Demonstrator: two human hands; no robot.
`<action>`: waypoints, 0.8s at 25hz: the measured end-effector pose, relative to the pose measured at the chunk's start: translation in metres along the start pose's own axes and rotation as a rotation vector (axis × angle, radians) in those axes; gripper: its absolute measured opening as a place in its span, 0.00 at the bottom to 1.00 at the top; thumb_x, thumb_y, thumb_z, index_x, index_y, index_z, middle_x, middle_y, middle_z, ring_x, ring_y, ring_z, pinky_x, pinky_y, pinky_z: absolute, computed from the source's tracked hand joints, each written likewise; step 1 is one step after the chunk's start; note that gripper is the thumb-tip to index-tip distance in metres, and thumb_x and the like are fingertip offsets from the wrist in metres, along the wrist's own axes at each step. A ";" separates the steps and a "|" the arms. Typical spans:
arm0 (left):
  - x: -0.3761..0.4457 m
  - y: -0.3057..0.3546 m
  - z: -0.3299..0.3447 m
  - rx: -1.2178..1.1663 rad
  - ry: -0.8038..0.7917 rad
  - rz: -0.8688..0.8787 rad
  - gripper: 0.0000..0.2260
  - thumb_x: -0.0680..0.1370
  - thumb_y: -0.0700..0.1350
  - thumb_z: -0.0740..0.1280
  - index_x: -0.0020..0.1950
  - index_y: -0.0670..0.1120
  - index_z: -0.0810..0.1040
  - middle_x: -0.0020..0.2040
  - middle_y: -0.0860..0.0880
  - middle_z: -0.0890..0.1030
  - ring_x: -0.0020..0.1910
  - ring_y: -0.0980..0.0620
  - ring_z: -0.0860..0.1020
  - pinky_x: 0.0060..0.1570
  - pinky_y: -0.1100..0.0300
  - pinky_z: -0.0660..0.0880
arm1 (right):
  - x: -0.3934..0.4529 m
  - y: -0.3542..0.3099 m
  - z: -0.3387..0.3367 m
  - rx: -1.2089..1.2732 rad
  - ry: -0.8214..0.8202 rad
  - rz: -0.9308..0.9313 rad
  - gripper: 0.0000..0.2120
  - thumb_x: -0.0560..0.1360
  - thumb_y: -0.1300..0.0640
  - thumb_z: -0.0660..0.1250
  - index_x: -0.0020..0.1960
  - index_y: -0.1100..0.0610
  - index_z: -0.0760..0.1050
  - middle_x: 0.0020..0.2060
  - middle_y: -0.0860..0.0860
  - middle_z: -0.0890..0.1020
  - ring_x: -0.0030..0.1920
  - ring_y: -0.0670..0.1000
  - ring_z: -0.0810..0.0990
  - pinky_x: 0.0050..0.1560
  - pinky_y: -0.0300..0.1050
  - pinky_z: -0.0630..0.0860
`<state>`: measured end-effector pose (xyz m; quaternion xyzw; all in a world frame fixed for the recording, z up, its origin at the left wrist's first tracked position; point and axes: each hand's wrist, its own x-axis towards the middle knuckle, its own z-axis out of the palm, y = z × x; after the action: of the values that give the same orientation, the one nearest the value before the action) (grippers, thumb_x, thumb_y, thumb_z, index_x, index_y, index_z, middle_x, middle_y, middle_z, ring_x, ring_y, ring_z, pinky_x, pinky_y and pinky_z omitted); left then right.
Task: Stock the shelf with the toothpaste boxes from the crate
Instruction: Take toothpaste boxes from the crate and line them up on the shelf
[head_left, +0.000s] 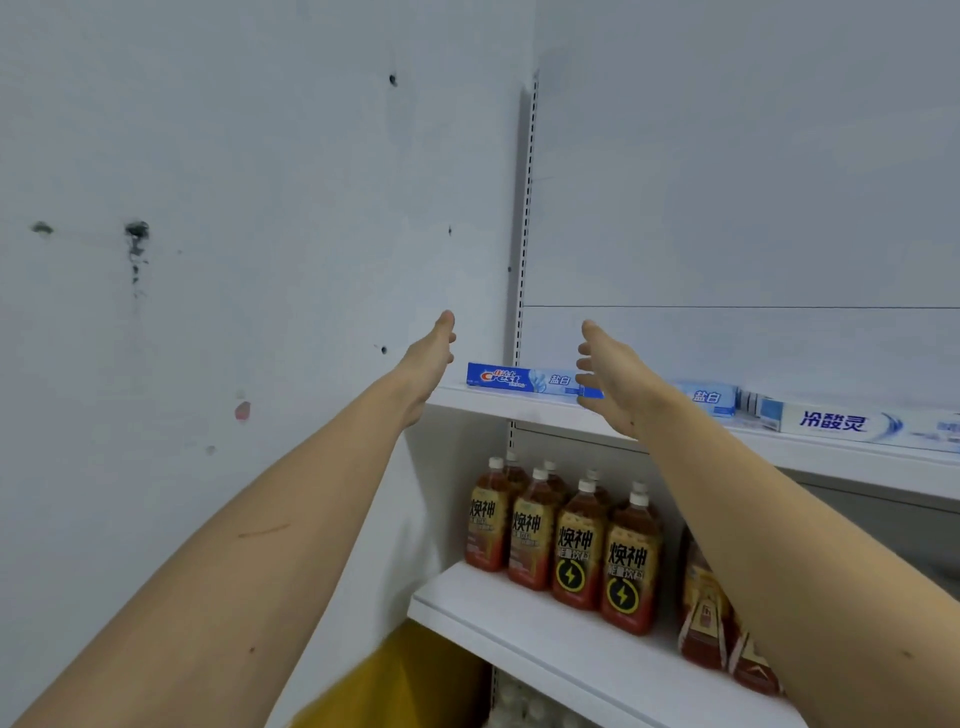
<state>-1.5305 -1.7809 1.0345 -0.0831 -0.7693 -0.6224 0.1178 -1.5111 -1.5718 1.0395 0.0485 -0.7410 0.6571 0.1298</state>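
Fingers loose and holding nothing, our left hand (434, 358) and right hand (613, 379) flanked the blue Crest box (519, 378) on the top shelf (810, 457); bottles (576, 545) marked 焕神 stood below.

The blue toothpaste box (524, 378) at the left end of the top shelf (519, 408) reads "Crest" in white and red lettering, with small Chinese characters above the logo that are too small to make out, and "盐白" farther along its face. A second pale blue box (709, 397) near the middle of that shelf's front edge also shows "盐白". The white box (852, 423) toward the shelf's right end bears "冷酸灵" in blue. On the shelf below, the front drink bottles (597, 556) carry "焕神" in large black characters, "能量饮料" beneath, and a lightning-bolt sign in a black circle.
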 end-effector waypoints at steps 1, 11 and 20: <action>0.009 -0.006 0.002 0.002 -0.002 0.002 0.29 0.82 0.64 0.47 0.77 0.50 0.64 0.75 0.46 0.67 0.75 0.47 0.62 0.74 0.47 0.55 | 0.005 0.007 0.000 0.015 0.018 0.012 0.32 0.81 0.39 0.53 0.78 0.58 0.58 0.74 0.55 0.65 0.71 0.54 0.69 0.69 0.53 0.69; 0.128 -0.023 0.019 0.033 -0.074 0.114 0.29 0.82 0.63 0.53 0.77 0.47 0.62 0.75 0.46 0.66 0.74 0.47 0.63 0.71 0.51 0.59 | 0.071 0.006 -0.009 0.101 0.160 -0.036 0.27 0.83 0.46 0.54 0.76 0.61 0.60 0.71 0.57 0.68 0.65 0.56 0.74 0.66 0.50 0.72; 0.261 -0.054 0.019 0.668 -0.423 0.311 0.43 0.67 0.61 0.76 0.77 0.56 0.60 0.78 0.50 0.60 0.74 0.46 0.62 0.71 0.47 0.64 | 0.155 -0.006 -0.002 -0.341 0.339 -0.090 0.16 0.80 0.62 0.62 0.67 0.60 0.71 0.63 0.58 0.74 0.61 0.57 0.75 0.52 0.48 0.78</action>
<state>-1.7971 -1.7790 1.0544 -0.2813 -0.9142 -0.2832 0.0703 -1.6588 -1.5557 1.0849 -0.0520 -0.8060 0.5146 0.2878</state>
